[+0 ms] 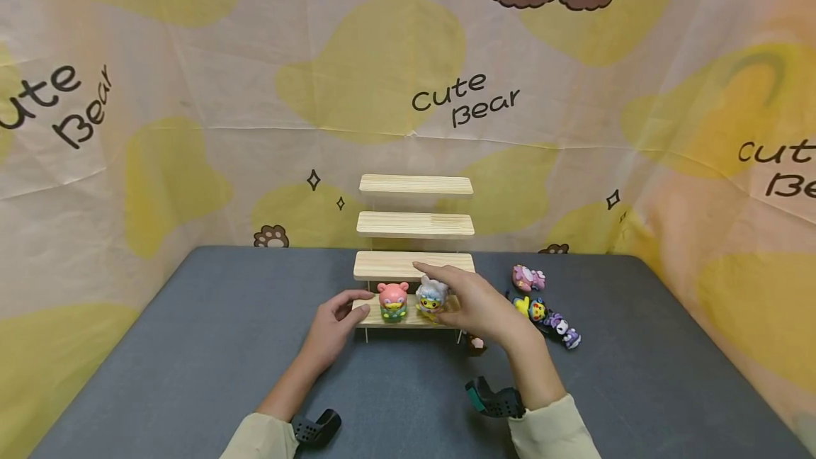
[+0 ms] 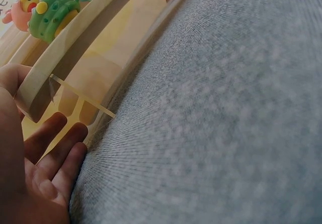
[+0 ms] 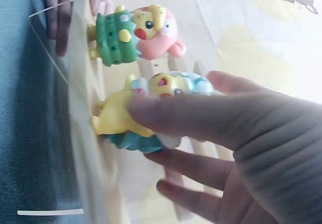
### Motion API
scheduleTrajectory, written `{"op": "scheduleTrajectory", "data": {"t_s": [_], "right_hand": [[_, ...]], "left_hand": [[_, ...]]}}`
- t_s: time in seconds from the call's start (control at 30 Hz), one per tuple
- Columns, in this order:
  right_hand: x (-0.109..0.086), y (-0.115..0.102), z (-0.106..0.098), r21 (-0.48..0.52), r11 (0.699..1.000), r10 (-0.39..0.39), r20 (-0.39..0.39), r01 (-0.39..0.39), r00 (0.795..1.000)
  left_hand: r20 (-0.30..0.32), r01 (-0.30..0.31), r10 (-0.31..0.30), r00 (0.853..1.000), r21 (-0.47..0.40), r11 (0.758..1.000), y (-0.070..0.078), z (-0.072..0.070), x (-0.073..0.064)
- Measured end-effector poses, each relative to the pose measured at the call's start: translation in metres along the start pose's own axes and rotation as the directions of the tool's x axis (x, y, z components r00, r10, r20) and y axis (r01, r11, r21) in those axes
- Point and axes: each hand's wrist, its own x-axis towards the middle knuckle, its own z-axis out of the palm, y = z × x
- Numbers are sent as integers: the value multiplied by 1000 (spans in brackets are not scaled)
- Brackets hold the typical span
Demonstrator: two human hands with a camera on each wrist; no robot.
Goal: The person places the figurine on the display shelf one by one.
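Observation:
A yellow toy figurine with a pale grey hood (image 1: 431, 294) stands on the lowest step of a light wooden display rack (image 1: 414, 265). My right hand (image 1: 486, 305) holds it, thumb across its body and fingers behind; the thumb hides part of it in the right wrist view. To its left stands a toy figurine with a pink hood and green body (image 3: 118, 38), upright and facing front. My left hand (image 1: 333, 324) rests at the left end of the lowest step (image 2: 37, 88), thumb and index finger at the board, with its other fingers loosely extended below the board.
Several more toy figurines lie right of the rack: a pink one (image 1: 528, 278), a yellow one (image 1: 534, 309) and a purple-and-white one (image 1: 566, 331). A small brown-and-pink toy (image 1: 475, 343) lies by the rack's right front leg. A patterned cloth (image 1: 357, 69) hangs behind the grey table (image 1: 255, 303).

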Motion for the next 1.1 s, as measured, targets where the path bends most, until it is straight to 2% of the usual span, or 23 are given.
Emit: {"op": "scheduleTrajectory", "data": {"t_s": [0.2,0.33,0.47,0.73,1.1], "right_hand": [[2,-7,2,-96,990,92,-86,-100,992],[3,-8,4,-128,985,101,-130,-118,986],[3,-7,3,-108,990,81,-119,-94,990],[0,-2,-1,-37,998,48,-80,-51,996],[-3,-2,-5,-7,999,44,-62,-45,997]], "left_hand": [[-1,-4,4,1000,5,1000,-1,0,0],[-9,3,-3,1000,16,1000,-1,0,0],[-18,17,-17,1000,28,999,-2,0,1],[-19,6,-6,1000,34,999,-1,0,-1],[-21,2,-2,1000,32,999,0,1,0]]}}
